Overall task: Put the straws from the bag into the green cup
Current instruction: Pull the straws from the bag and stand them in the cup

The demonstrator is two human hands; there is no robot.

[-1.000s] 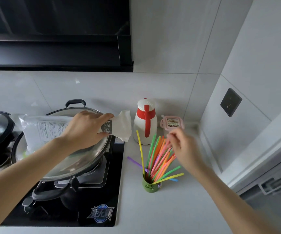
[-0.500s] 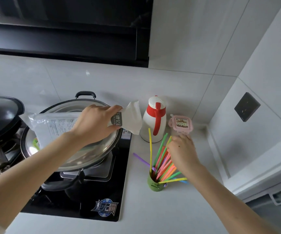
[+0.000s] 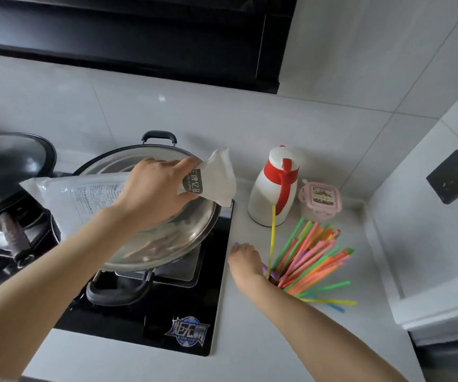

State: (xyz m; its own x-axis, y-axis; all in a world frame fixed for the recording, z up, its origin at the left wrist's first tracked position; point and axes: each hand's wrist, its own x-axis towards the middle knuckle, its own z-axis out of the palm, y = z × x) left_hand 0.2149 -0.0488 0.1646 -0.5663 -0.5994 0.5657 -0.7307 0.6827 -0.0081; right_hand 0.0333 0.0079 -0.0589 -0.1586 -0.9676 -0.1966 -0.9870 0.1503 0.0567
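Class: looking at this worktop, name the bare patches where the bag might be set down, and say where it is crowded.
Bare: the counter between the hob's right edge and the right forearm, and the strip in front of the hob. Crowded: the back corner, with jug, pink box and fanned straws.
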